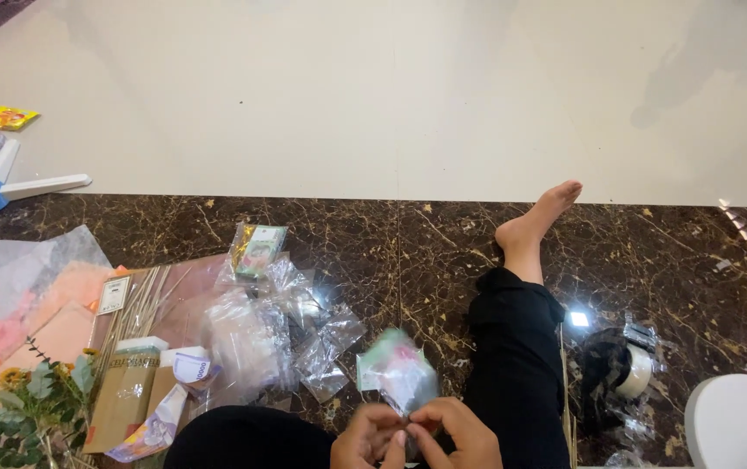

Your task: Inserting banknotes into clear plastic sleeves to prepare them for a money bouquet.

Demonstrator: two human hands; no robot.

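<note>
Both of our hands meet at the bottom edge of the view, each grip closed on the lower end of one small clear plastic packet (pixel 399 372). Our left hand (pixel 367 439) pinches it with thumb and fingertips; our right hand (pixel 453 437) does the same just beside it, the fingertips of the two hands touching. The packet stands up from the fingers, blurred, with green and pink colour showing inside it. It sits above our lap, between our knees.

From the left across the floor (pixel 391 104) we note:

- a leafy sprig with yellow flowers (pixel 26 404) at the lower left corner;
- sheets of orange and translucent paper (pixel 30 295);
- a bundle of thin sticks in a clear sleeve (pixel 143 300);
- a flat brown cardboard pack (pixel 126 395);
- a loose pile of clear plastic sleeves (pixel 278 334), near the held packet but apart from it;
- our outstretched leg in black trousers (pixel 516 365), foot bare;
- a roll of clear tape (pixel 635 372) well to the right of the leg;
- a white rounded object (pixel 738 421) at the lower right corner, kind not discernible.
</note>
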